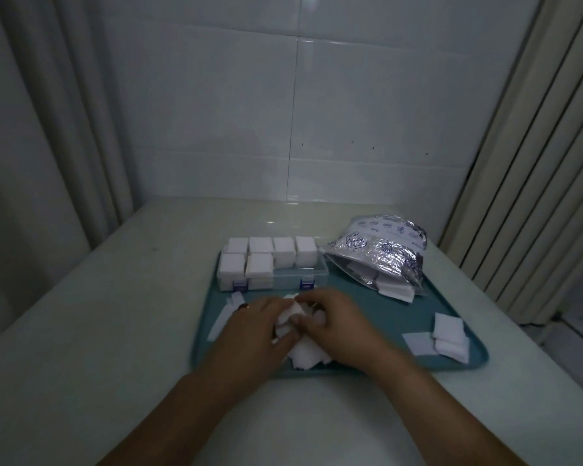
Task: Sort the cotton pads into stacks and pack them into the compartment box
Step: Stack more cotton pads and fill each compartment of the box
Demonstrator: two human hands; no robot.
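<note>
Head view: cotton pads (303,356) between hands (touching)

dim room; white tiled wall (283,112), pale curtains (535,146), white table (81,331).

It looked like a plain, dim room in a home or small clinic rather than a workshop. Glossy white wall tiles (350,112) rose behind a pale bench (81,331), and curtains (535,163) hung at both sides. A teal tray (401,304) held supplies beside a crinkled plastic bag (381,253).
</note>
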